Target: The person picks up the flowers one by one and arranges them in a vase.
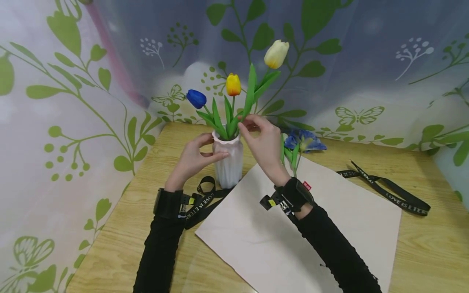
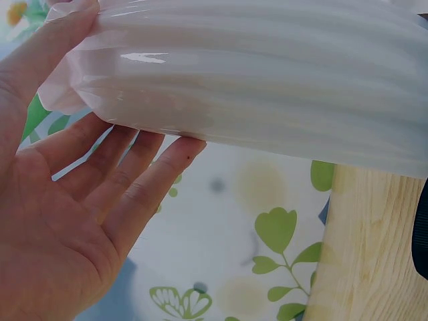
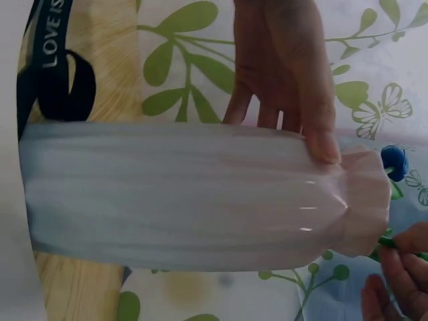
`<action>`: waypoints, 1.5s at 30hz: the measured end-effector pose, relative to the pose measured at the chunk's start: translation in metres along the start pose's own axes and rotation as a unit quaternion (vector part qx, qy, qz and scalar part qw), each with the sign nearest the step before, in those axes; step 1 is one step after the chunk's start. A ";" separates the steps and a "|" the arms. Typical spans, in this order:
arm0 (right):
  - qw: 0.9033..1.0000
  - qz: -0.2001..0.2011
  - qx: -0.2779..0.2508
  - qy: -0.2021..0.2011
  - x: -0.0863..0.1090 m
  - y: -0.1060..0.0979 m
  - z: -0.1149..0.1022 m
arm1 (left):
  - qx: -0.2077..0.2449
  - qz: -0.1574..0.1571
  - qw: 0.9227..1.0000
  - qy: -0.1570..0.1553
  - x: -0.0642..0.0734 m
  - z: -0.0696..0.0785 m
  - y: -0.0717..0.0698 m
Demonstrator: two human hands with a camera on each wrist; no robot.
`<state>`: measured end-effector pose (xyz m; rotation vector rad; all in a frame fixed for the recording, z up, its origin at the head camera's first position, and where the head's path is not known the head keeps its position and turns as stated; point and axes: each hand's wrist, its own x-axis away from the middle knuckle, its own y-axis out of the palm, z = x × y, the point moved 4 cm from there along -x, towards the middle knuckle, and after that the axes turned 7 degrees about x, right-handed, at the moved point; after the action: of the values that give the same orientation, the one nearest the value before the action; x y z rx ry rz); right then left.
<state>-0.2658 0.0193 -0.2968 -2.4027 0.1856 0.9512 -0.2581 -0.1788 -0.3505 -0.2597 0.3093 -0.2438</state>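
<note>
A white ribbed vase (image 1: 229, 167) with a ruffled rim stands upright on the wooden table. My left hand (image 1: 196, 156) holds it near the neck, thumb across the front and fingertips against the side, as the left wrist view shows. A blue tulip (image 1: 196, 99) and a yellow-orange tulip (image 1: 233, 84) stand in the vase. At the rim's right side, my right hand (image 1: 264, 142) pinches the green lower part of a cream-white tulip (image 1: 276, 54), which leans to the right. The end of its stem is hidden behind leaves and fingers.
Blue flowers with green leaves (image 1: 304, 141) lie behind the pale square cloth (image 1: 351, 228). Black lettered ribbon lies in two places: one ribbon (image 1: 203, 205) by the vase's foot, another ribbon (image 1: 399, 199) at the right. A patterned curtain (image 1: 234, 36) hangs behind the table.
</note>
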 end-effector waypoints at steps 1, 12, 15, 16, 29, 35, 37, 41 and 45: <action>1.000 -0.010 0.022 0.000 0.000 0.001 0.001 | -0.001 0.000 1.000 0.001 0.000 0.000 0.000; 0.988 -0.061 0.142 -0.002 -0.002 0.002 -0.004 | -0.005 0.000 1.000 0.008 -0.001 -0.002 -0.001; 0.989 -0.058 0.138 0.004 -0.003 0.000 -0.005 | -0.005 0.000 1.000 0.009 -0.001 -0.003 -0.001; 0.989 -0.056 0.138 0.003 -0.004 -0.001 -0.006 | -0.004 0.000 1.000 0.009 -0.001 -0.003 0.000; 0.992 -0.075 0.104 -0.005 -0.001 -0.006 -0.001 | -0.005 0.001 1.000 0.002 0.000 -0.003 0.001; 0.995 -0.055 0.082 -0.012 0.004 -0.013 0.004 | -0.008 0.003 1.000 -0.001 -0.001 -0.003 0.000; 0.996 -0.037 0.076 -0.014 0.005 -0.017 0.006 | -0.007 0.003 1.000 -0.003 -0.001 -0.003 0.000; 0.998 -0.002 0.065 -0.021 0.007 -0.030 0.009 | -0.004 0.005 1.000 -0.008 0.000 -0.004 -0.001; 0.998 0.024 0.053 -0.022 0.007 -0.047 0.013 | -0.004 0.005 1.000 -0.005 0.001 -0.003 -0.001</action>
<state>-0.2534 0.0659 -0.2886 -2.2884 0.2703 0.9905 -0.2588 -0.1803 -0.3533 -0.2675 0.3024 -0.2310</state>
